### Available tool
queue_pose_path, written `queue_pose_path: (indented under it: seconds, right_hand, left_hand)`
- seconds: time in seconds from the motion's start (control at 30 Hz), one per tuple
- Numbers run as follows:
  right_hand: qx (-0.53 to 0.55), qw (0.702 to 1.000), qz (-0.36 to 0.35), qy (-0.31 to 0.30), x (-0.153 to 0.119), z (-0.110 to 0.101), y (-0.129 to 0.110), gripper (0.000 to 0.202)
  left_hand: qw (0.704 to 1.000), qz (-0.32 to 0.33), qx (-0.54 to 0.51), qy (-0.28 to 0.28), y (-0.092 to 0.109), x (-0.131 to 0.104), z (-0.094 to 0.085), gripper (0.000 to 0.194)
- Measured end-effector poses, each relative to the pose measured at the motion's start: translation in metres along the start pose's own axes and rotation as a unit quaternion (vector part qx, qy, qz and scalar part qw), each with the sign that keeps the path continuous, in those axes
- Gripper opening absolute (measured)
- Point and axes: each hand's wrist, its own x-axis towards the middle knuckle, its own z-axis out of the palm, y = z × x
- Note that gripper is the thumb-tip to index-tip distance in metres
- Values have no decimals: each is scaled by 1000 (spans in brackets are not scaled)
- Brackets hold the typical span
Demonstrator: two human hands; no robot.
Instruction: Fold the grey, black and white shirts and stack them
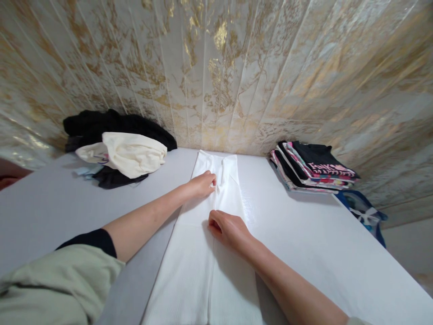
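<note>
A long white garment (189,275), which looks like a pair of trousers, lies lengthwise on the white table. A line runs down its middle, and its far end comes close to the wall. My left hand (203,184) is closed in a pinch on the cloth at this middle line, in the upper part of the garment. Lower down, my right hand (228,227) is also closed, its curled fingers gripping the cloth beside the same line. The fingertips of both hands are partly hidden.
On the table (304,253), a loose heap holds a cream cloth (131,151) and black clothing (115,121) at back left. A stack of folded clothes (314,167) sits at back right, near a blue bag (365,214). Behind is a gold-patterned wall (216,81). Part of a person (13,174) shows at far left.
</note>
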Motion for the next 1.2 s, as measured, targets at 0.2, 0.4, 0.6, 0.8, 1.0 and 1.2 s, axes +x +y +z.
queue_pose_path:
  seconds: [0.2, 0.4, 0.6, 0.8, 1.0, 1.2]
  right_hand:
    - [8, 1000, 13, -9, 0, -3, -4, 8]
    - [5, 1000, 8, -11, 0, -2, -3, 7]
    - [3, 1000, 2, -8, 1, -1, 0, 6]
    - [8, 1000, -4, -2, 1, 1, 1, 8]
    - [11, 1000, -10, -2, 1, 0, 2, 9]
    - [10, 1000, -8, 0, 1, 0, 2, 7]
  left_hand:
    - [997, 16, -30, 67, 13, -15, 5, 21]
    - [995, 39, -64, 67, 6, -7, 19, 13]
    - [995, 40, -95, -3, -8, 8, 7, 21]
    - [995, 37, -84, -39, -10, 7, 0, 28]
    - [997, 19, -67, -42, -8, 11, 1, 24]
    - [998, 1, -32, -50, -4, 13, -2, 19]
